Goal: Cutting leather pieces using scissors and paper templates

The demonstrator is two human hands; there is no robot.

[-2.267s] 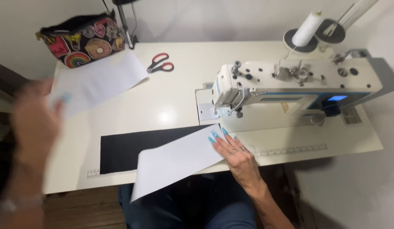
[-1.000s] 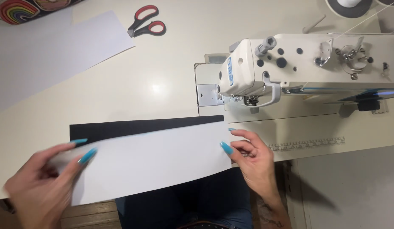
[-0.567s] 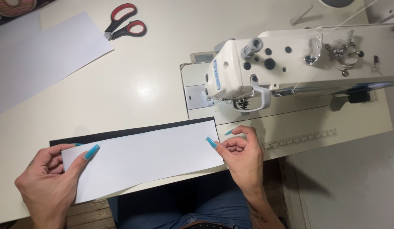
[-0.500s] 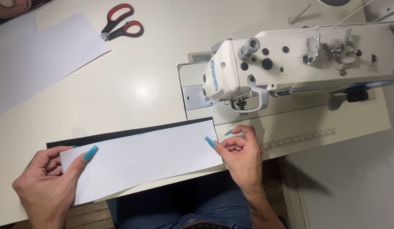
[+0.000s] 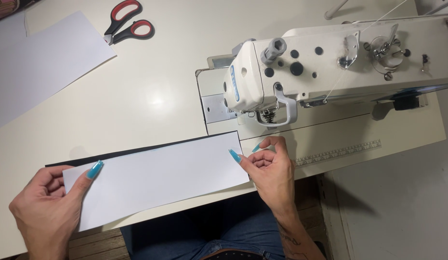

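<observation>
At the table's (image 5: pixel 151 103) near edge, just in front of the sewing machine (image 5: pixel 330 67): white strip (image 5: pixel 156 175) laid over a black strip (image 5: pixel 137 150), only a dark sliver showing along the far side. Left hand (image 5: pixel 46 212) pinching the white strip's left end, right hand (image 5: pixel 270 168) curled loosely at its right end, fingertip on the corner. Probably light, thin and limp, prone to sliding over the layer beneath; best pinched at both short ends, kept flat.
</observation>
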